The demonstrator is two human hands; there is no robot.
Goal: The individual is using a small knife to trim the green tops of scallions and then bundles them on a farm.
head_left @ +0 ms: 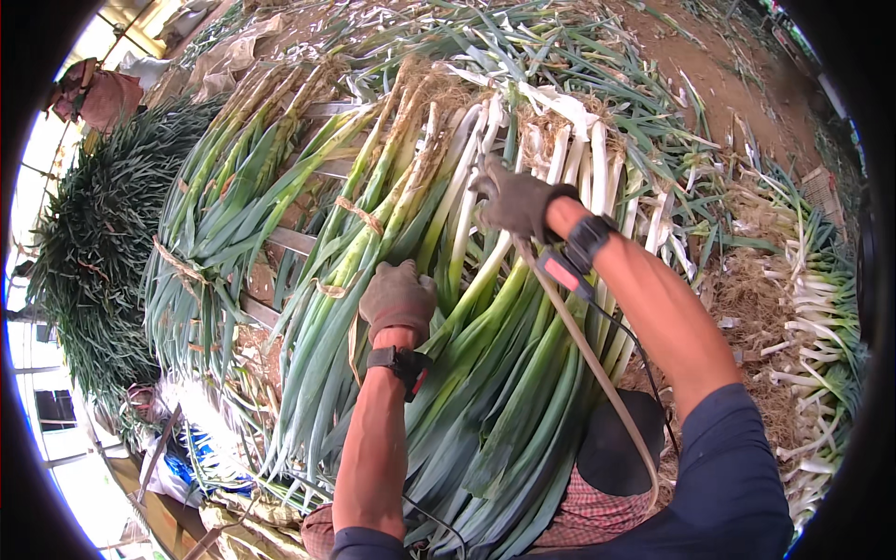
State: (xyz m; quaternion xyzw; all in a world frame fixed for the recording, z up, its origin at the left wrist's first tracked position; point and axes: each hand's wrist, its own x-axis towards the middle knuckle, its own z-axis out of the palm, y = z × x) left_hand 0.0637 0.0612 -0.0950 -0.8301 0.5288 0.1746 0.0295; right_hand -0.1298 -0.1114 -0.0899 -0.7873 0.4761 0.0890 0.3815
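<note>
Gloved right hand [515,198] curled round a hose [584,345], left hand [399,297] on long green onions [504,401]

At one o'clock we see the right hand's fingers bent around the hose's upper end; the tube slants off toward five o'clock. Just left of centre, the left hand lies knuckles up on the stalks, fingers curled down out of sight, so we cannot tell how tightly they grip. Our green onions fill the middle, roots toward twelve, leaves fanning toward six.

Both the hose and our right forearm [653,299] cross above the leaves, hiding some, and a thin black cable [646,359] loops beside them. A tied bundle [219,229] lies at ten o'clock, a dark leafy heap [103,233] at nine, and a row of pale-stemmed onions [812,373] between three and four.

We find smooth white shanks [585,173] by the right hand, wiry tan roots, flat blue-green leaves, rough twine [179,262] around the bundle, straight metal slats [291,241] beneath, and reddish-brown bare earth [747,93] at two.
</note>
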